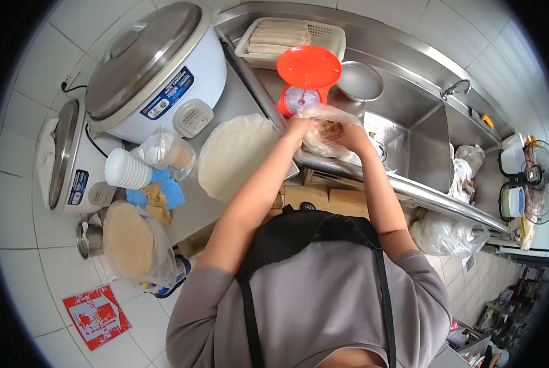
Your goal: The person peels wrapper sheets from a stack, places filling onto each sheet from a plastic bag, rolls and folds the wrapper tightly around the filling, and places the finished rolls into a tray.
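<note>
A clear plastic bag with reddish-brown shredded food in it lies between my hands at the sink's front edge. My left hand grips the bag's left rim. At the bag's right side, my right hand reaches into its mouth near the food; its fingertips are hidden. Just behind the bag stands a red kitchen scale with a wide red pan. Left of my left forearm, a stack of round pale wrappers lies flat on the steel counter.
A basket of pale rolls and a metal bowl sit behind. Large rice cookers, white cups and bagged round wrappers are at left. The steel sink and its faucet are at right.
</note>
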Tool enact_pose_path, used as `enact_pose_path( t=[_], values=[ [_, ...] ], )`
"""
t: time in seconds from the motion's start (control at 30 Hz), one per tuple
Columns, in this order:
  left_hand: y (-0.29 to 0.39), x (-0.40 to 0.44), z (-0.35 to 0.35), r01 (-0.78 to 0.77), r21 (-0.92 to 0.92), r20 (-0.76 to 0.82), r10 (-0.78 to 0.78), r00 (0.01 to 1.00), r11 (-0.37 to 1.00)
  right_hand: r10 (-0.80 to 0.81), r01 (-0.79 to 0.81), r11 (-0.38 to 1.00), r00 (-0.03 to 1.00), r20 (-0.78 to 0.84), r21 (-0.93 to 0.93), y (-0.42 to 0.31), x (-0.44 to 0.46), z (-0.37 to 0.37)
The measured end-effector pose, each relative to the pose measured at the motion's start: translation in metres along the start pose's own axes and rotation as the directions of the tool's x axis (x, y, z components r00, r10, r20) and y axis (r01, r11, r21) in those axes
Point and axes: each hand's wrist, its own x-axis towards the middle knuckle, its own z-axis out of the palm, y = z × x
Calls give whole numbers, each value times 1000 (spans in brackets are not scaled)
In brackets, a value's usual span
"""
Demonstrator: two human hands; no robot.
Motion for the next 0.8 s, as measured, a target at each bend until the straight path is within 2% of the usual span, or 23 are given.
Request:
enact_pose_path(
  t=[0.07, 0.1, 0.2, 0.3, 0.4, 0.5, 0.53, 0.57, 0.6, 0.63, 0.7, 0.73, 0.8],
  values=[
    [-15, 18, -5, 81, -202, 84, -65, 994, 976, 12, -14, 998, 1000, 22, 63, 0, -4, -5],
    [-17, 26, -7, 140, -171, 69, -130, 989, 975, 15, -18, 996, 999, 32, 93, 0, -4, -9],
    [-20, 35, -2, 208, -245, 176, -168, 970, 947, 127, -201, 927, 963, 238, 317, 0, -7, -22],
    [-3, 18, 5, 298, -402, 180, -244, 953, 866, 133, -280, 809, 944, 303, 517, -1, -10, -31],
    [12, 3, 8, 309, -430, 251, -217, 943, 848, 137, -312, 694, 942, 307, 649, 6, -9, -31],
    [25, -6, 15, 200, -261, 467, -57, 882, 945, 253, -321, 626, 946, 205, 710, 11, -10, -31],
    [24, -2, 15, 35, -68, 411, -4, 911, 997, 340, -356, 699, 929, 149, 620, 15, -11, -27],
    [21, 1, 15, -121, 136, 366, 63, 928, 983, 417, -397, 756, 905, 84, 521, 20, -12, -23],
    [15, 8, 14, -258, 339, 334, 140, 932, 905, 482, -442, 794, 876, 11, 416, 23, -13, -20],
    [13, 18, 14, -287, 514, 256, 174, 951, 808, 472, -435, 810, 882, 3, 393, 15, -15, -26],
    [8, 22, 16, -324, 562, 230, 232, 945, 761, 448, -416, 841, 894, -13, 345, 0, -18, -39],
    [10, 19, 18, -340, 586, 218, 261, 940, 736, 440, -413, 819, 898, 26, 398, 4, -17, -42],
    [15, 14, 19, -305, 506, 200, 235, 951, 807, 418, -412, 761, 902, 106, 502, 15, -18, -46]
  ],
)
